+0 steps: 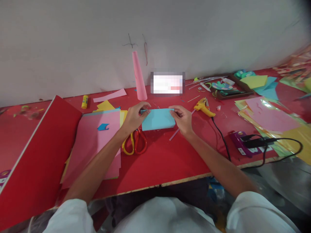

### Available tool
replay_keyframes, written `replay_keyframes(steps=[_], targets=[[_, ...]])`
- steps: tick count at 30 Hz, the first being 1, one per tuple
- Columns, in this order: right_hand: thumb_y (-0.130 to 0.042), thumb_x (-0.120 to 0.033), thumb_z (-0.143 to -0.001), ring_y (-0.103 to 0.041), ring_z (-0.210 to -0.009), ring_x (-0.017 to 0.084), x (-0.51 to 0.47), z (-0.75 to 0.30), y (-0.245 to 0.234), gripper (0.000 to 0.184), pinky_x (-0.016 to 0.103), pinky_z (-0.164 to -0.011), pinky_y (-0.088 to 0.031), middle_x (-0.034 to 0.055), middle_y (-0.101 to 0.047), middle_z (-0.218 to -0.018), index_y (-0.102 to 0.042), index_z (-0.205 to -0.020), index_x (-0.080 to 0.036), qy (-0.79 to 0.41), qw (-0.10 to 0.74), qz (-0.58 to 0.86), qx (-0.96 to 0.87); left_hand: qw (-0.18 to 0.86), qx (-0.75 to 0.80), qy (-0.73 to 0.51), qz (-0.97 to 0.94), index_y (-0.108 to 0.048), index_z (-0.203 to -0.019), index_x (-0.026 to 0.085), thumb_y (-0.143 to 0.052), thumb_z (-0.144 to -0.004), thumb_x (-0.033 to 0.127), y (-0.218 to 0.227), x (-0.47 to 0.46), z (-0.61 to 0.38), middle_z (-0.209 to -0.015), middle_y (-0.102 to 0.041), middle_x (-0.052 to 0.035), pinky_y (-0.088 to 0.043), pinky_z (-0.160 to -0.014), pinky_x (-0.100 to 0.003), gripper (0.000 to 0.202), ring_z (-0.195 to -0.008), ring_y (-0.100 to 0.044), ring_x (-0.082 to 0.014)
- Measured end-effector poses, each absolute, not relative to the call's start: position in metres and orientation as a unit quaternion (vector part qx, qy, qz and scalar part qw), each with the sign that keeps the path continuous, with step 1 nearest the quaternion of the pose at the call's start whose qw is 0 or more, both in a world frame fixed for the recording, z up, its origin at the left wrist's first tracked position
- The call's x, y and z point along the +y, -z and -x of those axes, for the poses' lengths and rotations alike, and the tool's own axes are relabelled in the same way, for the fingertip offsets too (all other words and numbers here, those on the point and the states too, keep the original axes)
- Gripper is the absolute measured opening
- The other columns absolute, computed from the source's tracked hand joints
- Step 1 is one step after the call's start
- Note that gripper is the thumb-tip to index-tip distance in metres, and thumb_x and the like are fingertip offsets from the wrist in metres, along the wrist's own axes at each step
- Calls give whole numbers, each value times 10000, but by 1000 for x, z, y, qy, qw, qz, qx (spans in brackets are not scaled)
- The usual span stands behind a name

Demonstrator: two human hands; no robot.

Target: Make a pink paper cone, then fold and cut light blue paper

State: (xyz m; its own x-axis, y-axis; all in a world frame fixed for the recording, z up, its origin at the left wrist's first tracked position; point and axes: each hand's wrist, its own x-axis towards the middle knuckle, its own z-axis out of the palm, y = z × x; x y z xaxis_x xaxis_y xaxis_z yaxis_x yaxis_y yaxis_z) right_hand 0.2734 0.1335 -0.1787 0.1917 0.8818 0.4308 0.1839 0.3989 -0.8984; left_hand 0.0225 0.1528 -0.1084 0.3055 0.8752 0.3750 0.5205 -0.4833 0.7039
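Note:
A light-blue piece of paper (158, 119) is stretched between my two hands above the red table. My left hand (137, 115) pinches its upper left corner, and my right hand (182, 119) grips the upper right corner between thumb and fingers. Just below the left hand lie scissors (140, 141) with one yellow and one red handle. Pink paper sheets (93, 142) are stacked under my left forearm, with a small dark-blue scrap (103, 127) on top. Behind the hands stands a tall pink paper cone (139, 77).
A yellow glue gun (204, 107) lies right of my hands, its cord running to a purple power strip (243, 144). A red board (41, 155) leans up at left. A glue stick (85, 101) stands behind the stack. A brown tray (234, 96) and colored papers (269, 116) occupy the right.

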Motion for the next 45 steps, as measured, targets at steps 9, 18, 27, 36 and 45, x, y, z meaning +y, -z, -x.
replay_keyframes(steps=[9,18,27,36,45], targets=[[-787,-503,-898,-734,-811,178,132,-272,175,252,323,-759,-599,37,-817,-964,-798,-994,-271,-293,626,464,-554,238,438,-392,-773,-748,-980,210,-667,-934,231,104,149,-25,-1009,-792,-45,-554,-816,-284,95,-919,-718,-176],[-761,-499,-912,-758,-882,202,132,-273,174,241,355,-813,-616,46,-821,-985,-801,-985,-273,-293,622,471,-553,227,433,-399,-776,-755,-944,214,-671,-948,247,103,147,-26,-971,-796,-41,-548,-797,-290,90,-876,-717,-168],[-744,-523,-914,-726,-760,201,130,-274,175,323,345,-710,-590,26,-773,-823,-767,-1082,-247,-295,597,501,-553,219,438,-378,-786,-710,-921,218,-650,-924,216,103,148,-26,-945,-784,-36,-554,-835,-311,61,-879,-718,-179],[-769,-541,-882,-745,-775,206,138,-279,183,315,331,-715,-580,32,-779,-820,-756,-918,-228,-288,605,508,-541,164,467,-426,-758,-681,-978,215,-611,-966,210,103,157,-14,-990,-738,-47,-531,-808,-312,71,-880,-681,-169],[-758,-501,-902,-741,-773,197,141,-280,191,271,325,-717,-578,24,-777,-827,-753,-936,-232,-288,597,504,-554,161,497,-475,-708,-500,-1040,254,-609,-992,225,102,158,-9,-877,-615,9,-480,-685,-286,123,-741,-595,-129]])
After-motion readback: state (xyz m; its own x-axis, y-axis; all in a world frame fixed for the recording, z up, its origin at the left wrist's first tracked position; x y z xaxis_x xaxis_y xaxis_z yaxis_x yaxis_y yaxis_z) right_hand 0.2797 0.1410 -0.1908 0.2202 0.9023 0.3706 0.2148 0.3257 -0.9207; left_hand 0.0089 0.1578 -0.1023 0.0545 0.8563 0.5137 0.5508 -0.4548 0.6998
